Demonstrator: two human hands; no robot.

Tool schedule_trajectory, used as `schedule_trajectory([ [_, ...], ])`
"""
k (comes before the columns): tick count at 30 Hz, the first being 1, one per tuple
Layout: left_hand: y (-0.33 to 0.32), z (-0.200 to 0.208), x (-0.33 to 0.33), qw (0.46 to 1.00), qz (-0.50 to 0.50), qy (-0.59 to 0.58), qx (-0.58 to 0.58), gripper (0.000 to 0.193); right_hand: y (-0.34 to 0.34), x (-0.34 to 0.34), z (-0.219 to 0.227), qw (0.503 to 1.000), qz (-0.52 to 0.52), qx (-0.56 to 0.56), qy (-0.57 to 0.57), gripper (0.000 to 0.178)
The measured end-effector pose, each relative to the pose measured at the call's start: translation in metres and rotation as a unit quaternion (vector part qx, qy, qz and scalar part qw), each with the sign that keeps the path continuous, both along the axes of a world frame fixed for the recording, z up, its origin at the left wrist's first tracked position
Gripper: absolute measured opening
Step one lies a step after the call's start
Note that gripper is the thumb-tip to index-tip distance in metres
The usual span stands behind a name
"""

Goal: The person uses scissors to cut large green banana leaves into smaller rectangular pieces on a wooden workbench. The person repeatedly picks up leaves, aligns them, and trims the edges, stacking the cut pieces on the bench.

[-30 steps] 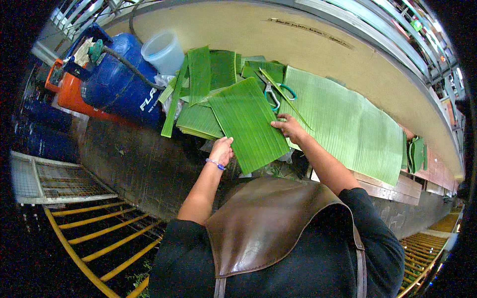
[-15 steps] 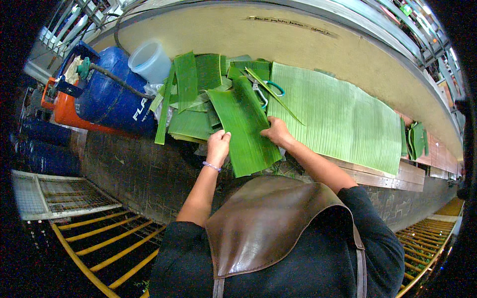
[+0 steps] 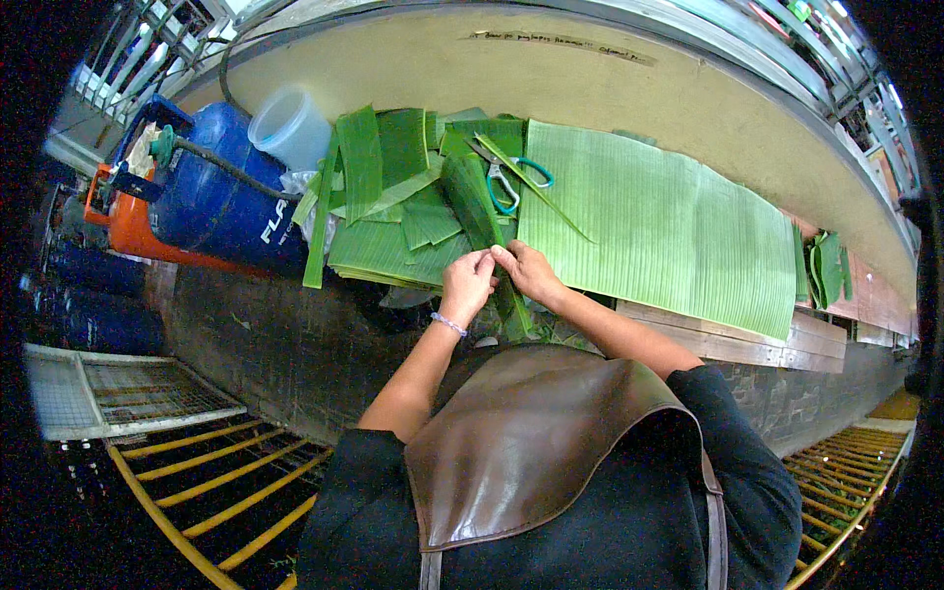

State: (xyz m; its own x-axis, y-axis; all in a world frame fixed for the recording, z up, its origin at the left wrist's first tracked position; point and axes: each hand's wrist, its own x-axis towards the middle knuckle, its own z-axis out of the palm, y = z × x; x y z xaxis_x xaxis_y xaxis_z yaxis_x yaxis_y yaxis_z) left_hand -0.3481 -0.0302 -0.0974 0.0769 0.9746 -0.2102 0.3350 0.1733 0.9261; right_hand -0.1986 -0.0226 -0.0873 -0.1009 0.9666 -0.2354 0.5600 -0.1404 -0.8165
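Observation:
My left hand [image 3: 468,285] and my right hand [image 3: 527,269] meet at the middle of a dark green banana leaf piece [image 3: 470,197]. Both hands are closed on its edges, fingertips nearly touching. The leaf is folded lengthwise into a narrow strip, its lower end hanging toward my apron. Just beyond my right hand lie scissors [image 3: 503,189] with teal handles, a thin leaf strip [image 3: 551,202] across them. Left of my hands rests a stack of cut banana leaves [image 3: 388,251]. A large pale green leaf sheet [image 3: 649,226] spreads out to the right.
Blue gas cylinders [image 3: 221,182], an orange one [image 3: 147,234] and a translucent bucket [image 3: 292,130] stand at the left. A beige wall [image 3: 413,64] runs behind the leaves. Wooden planks [image 3: 733,339] support the right side. Yellow railings [image 3: 226,492] rise at lower left.
The leaf was spread flat between my hands and is now folded narrow. My left hand has moved right and my right hand slightly left, so they meet.

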Motion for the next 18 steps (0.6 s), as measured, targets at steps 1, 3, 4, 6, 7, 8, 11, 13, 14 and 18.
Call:
schedule_trajectory([
  [1,-0.001,-0.004,0.001,0.999,-0.018,0.023,0.045,0.027,0.001,0.002,-0.002,1.0,0.002,-0.007,-0.004,0.053],
  [3,-0.004,-0.011,0.001,0.986,-0.065,0.121,0.1,0.023,0.001,0.004,-0.007,1.0,-0.005,0.001,-0.023,0.047],
  [4,-0.007,-0.014,0.001,0.988,-0.056,0.087,0.117,0.022,0.001,0.005,-0.01,0.999,-0.014,0.017,-0.038,0.041],
  [6,-0.01,-0.016,-0.001,0.988,-0.039,0.019,0.15,0.019,0.001,0.007,-0.012,0.999,-0.036,0.016,0.001,0.031],
  [7,-0.01,-0.015,-0.003,0.987,-0.036,0.047,0.146,0.018,0.002,0.008,-0.012,0.997,-0.05,0.0,0.055,0.029],
  [8,-0.009,-0.013,-0.006,0.961,-0.015,0.095,0.26,0.026,0.002,0.009,-0.01,0.991,-0.08,-0.041,0.097,0.027],
  [11,-0.002,0.0,-0.012,0.989,0.098,-0.002,0.115,0.055,-0.004,0.009,0.002,0.95,-0.063,-0.111,0.284,0.024],
  [13,0.001,0.01,-0.014,0.966,0.097,-0.218,0.101,0.058,-0.008,0.001,0.013,0.913,-0.064,-0.143,0.376,0.023],
  [14,0.002,0.016,-0.016,0.938,0.084,-0.328,0.08,0.058,-0.01,-0.004,0.018,0.896,-0.068,-0.15,0.412,0.022],
  [18,0.004,0.031,-0.029,0.927,0.056,-0.362,0.078,0.057,-0.009,-0.015,0.025,0.875,-0.043,-0.16,0.455,0.02],
])
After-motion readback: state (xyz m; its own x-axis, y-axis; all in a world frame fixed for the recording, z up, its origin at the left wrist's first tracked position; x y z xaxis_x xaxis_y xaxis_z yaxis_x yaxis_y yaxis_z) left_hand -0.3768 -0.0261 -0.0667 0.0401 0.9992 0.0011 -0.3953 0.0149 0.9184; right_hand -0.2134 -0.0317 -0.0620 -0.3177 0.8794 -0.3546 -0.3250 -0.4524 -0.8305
